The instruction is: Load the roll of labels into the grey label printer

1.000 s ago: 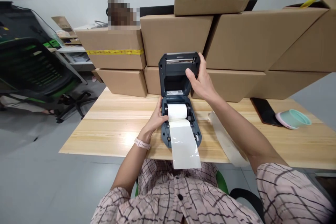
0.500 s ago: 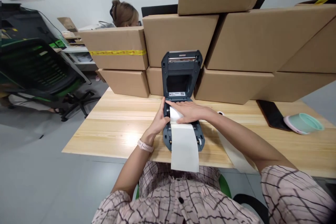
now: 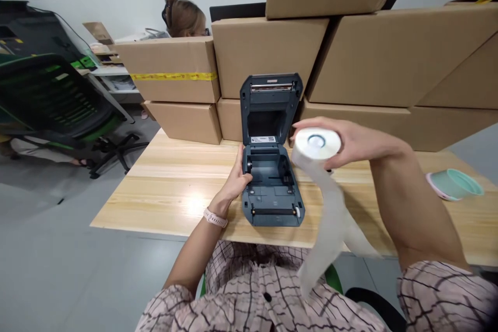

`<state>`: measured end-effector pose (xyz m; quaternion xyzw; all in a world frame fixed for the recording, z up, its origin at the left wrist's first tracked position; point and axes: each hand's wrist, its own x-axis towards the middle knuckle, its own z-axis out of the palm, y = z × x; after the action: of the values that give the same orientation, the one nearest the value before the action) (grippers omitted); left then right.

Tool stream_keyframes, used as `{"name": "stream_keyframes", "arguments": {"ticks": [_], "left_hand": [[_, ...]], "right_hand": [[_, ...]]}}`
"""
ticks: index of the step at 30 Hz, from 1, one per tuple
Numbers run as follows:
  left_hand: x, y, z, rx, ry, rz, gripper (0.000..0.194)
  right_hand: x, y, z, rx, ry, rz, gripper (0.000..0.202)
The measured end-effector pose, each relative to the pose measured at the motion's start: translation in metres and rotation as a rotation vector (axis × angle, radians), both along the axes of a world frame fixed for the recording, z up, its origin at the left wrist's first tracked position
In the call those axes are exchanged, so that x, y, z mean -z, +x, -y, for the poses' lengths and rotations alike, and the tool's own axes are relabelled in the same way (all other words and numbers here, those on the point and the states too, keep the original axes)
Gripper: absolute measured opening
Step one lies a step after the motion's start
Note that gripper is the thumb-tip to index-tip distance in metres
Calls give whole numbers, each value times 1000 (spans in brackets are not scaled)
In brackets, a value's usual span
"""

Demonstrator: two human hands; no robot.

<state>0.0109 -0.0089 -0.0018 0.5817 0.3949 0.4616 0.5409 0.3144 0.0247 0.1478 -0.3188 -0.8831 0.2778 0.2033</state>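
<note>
My right grip [image 3: 350, 142] is curled around the paper roll [image 3: 319, 151], thumb and fingers parted only by the roll's width, and holds it above the worktop [image 3: 175, 176], to the right of the printer [image 3: 272, 194]. A blurred paper strip [image 3: 330, 218] trails from it toward me; a second pale tail shows at the right near edge, and I cannot tell whether it is the same paper.

My left grip [image 3: 235, 181] is bent lightly over the printer's left wall, thumb at the inner rim, fingers along the outside and partly hidden.

As I judge it, the raising of the lid [image 3: 270, 101] is done: it stands up at the far side, near the boxes [image 3: 268, 57]. The roll is out of the printer, and no paper crosses the near roller [image 3: 274, 211]. Seating a roll, threading paper and lowering the lid are all not done.
</note>
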Motion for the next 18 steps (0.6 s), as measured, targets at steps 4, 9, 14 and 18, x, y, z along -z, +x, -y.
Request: {"name": "stream_keyframes", "arguments": {"ticks": [4, 9, 14, 18], "left_hand": [[-2, 0, 0, -12, 17, -3, 114], [-3, 1, 0, -12, 17, 9, 114], [-6, 2, 2, -21, 9, 10, 113], [-8, 3, 3, -24, 5, 7, 110]], "right_hand": [[43, 31, -21, 262, -144, -119, 92], [109, 13, -42, 331, -215, -138, 95], [130, 16, -42, 329, -315, -220, 98], [128, 70, -19, 352, -516, -420, 84]]}}
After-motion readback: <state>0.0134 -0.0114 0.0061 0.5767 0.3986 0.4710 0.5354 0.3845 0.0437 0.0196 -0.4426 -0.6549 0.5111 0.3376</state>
